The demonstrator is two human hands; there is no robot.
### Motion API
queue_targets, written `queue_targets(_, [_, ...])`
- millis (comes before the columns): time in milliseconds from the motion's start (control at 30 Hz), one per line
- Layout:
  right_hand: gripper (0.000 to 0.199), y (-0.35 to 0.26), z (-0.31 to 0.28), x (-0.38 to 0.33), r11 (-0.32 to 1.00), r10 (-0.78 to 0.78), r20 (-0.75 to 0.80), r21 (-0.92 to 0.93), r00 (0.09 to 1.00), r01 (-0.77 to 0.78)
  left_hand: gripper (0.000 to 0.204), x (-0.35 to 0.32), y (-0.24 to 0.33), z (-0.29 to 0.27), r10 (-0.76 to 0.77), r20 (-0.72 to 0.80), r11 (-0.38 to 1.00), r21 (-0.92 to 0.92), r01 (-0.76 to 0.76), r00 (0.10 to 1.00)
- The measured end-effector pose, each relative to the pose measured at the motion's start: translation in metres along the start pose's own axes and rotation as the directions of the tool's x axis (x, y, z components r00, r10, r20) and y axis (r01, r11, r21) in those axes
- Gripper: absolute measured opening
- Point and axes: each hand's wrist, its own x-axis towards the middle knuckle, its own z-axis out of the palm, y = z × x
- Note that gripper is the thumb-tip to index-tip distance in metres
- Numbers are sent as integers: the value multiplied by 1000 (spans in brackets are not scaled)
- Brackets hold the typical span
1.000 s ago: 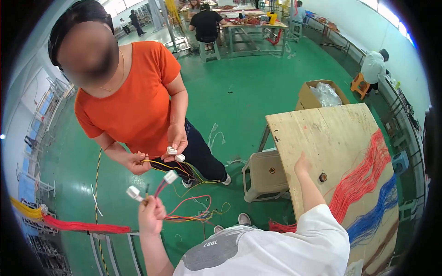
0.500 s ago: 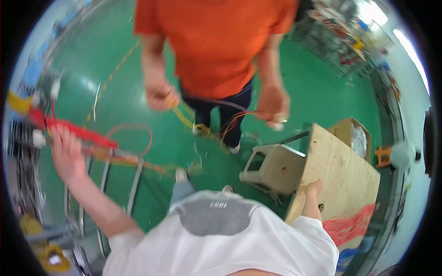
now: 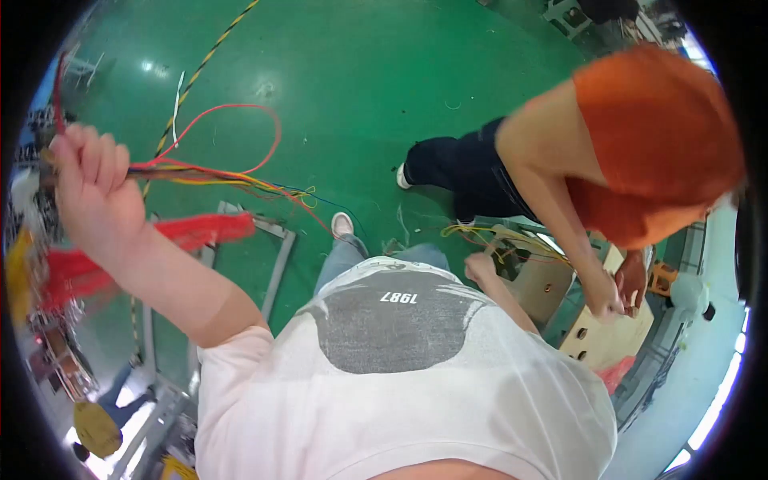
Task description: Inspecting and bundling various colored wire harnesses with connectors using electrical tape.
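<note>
One bundle of coloured wires (image 3: 212, 173) is the main worry here: it crosses the open space above the green floor (image 3: 344, 80) from the person's left hand (image 3: 96, 180), with a red loop (image 3: 278, 136) standing loose from it. That slack could snag on the metal stand (image 3: 276, 268) or mix with the red hank (image 3: 204, 230) near the left forearm, and a sharp tug might then drag strands out of the fist. The thin ends trail toward the person's shoe (image 3: 342, 224), so a step could catch them. The left arm reaches out, elbow bent, with the hand raised at the far left and its fingers (image 3: 108, 156) clenched around the wires. The right arm angles forward, its hand (image 3: 480, 270) low beside the stool (image 3: 536, 292) and near the yellow wires (image 3: 480, 230); whether those fingers hold anything, I cannot tell. A co-worker in orange (image 3: 656, 152) leans over the worktop (image 3: 616, 340), and bumping that person seems possible if the right arm swings outward.
</note>
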Motion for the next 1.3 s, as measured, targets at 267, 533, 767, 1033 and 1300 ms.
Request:
queue_targets(267, [21,-303,56,75,832,-517,26,-220,855,510,27,138,-82,-46,147,-212,967,238,-95,966])
queue_targets(533, [24,-522,-89,91,501,-522,-160,738,838,453,27,249,-108,-74,365,-369,914,319,-252,855])
queue_targets(767, [22,-615,-287,-69,-516,-784,-611,546,-108,660,26,379,-180,-22,319,-408,900,413,-139,855])
queue_targets(1033, [68,-629,-377,-61,-948,-316,-717,251,-621,194,24,510,-344,142,-73,-139,960,259,107,988])
queue_targets(1300, [61,-637,-510,19,-894,-380,-723,127,-577,430,24,598,-508,324,-276,184,951,193,241,943])
